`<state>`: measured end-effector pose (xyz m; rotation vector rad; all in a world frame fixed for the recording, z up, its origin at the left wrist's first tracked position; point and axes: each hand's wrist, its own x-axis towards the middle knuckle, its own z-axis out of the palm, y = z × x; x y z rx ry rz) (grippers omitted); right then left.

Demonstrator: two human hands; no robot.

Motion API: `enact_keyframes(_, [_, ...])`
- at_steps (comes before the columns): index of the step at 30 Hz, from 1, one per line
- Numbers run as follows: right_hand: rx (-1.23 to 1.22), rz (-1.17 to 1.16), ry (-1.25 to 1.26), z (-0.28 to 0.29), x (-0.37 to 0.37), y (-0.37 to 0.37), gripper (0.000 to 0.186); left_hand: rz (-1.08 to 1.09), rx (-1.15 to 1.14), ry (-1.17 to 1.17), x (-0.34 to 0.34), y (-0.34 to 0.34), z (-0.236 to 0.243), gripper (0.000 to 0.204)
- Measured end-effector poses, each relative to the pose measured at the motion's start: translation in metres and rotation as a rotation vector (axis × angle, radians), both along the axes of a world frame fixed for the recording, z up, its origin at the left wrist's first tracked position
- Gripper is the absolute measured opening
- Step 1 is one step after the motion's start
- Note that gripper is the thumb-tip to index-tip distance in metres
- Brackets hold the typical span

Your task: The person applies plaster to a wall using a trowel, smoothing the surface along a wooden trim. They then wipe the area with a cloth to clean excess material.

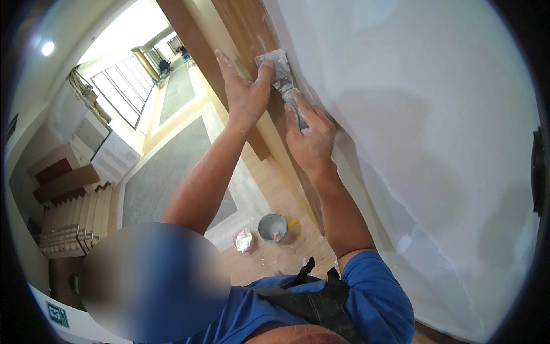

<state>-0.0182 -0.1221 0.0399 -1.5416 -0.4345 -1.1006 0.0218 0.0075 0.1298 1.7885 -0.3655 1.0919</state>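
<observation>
My right hand (312, 135) is closed around the handle of a putty knife (282, 69), its wide blade smeared with whitish filler. The blade lies against the brown wooden frame (240, 26), beside the pale wall (401, 103). Just to the left, my left hand (247, 94) is raised at the frame with thumb and forefinger spread. Its thumb tip is at the blade's edge; whether it touches the blade or the wood I cannot tell. The other fingers of that hand are mostly hidden. Whitish dust marks both hands.
Below on the floor stand a grey bucket (272, 229) and a small tub (243, 241) with white material. Stairs with a metal railing (71, 238) lie at far left. A long corridor (177, 94) runs away at upper left. A blurred patch covers the lower left.
</observation>
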Motion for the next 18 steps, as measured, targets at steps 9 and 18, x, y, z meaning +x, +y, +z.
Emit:
enact_keyframes(9, [0.014,-0.067,-0.114,0.067,0.008,0.009,0.031,0.099,0.021,-0.143,0.009,0.004,0.066,0.110])
enact_keyframes(18, [-0.003,-0.063,-0.037,0.060,0.001,0.007,0.032,0.080,0.040,-0.101,0.009,0.007,0.058,0.109])
